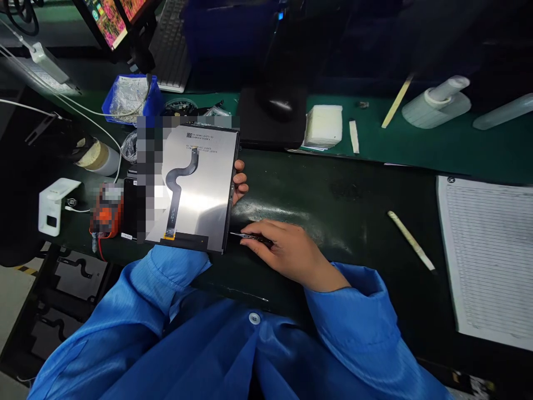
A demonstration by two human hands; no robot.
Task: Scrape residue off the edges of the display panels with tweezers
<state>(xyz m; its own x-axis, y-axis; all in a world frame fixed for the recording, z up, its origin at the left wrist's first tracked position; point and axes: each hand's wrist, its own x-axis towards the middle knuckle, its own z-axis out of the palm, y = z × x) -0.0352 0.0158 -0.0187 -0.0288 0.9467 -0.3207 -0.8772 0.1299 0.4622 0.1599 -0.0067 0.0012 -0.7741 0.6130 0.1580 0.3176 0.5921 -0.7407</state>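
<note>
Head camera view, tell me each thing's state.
Screen panel: held, silver back showing
Ribbon cable: curved across that back
Left hand: gripping panel
Slim tool: held, tip near panel
Right hand: pinching tool
Monitor: lit
Blue bin: open, filled
Ruled paper: flat
Orange meter: display blurred

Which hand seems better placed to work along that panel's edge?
Probably the right hand: it holds a slim pointed tool, tip close to the edge of the panel. The left hand is busy supporting the panel.
</note>
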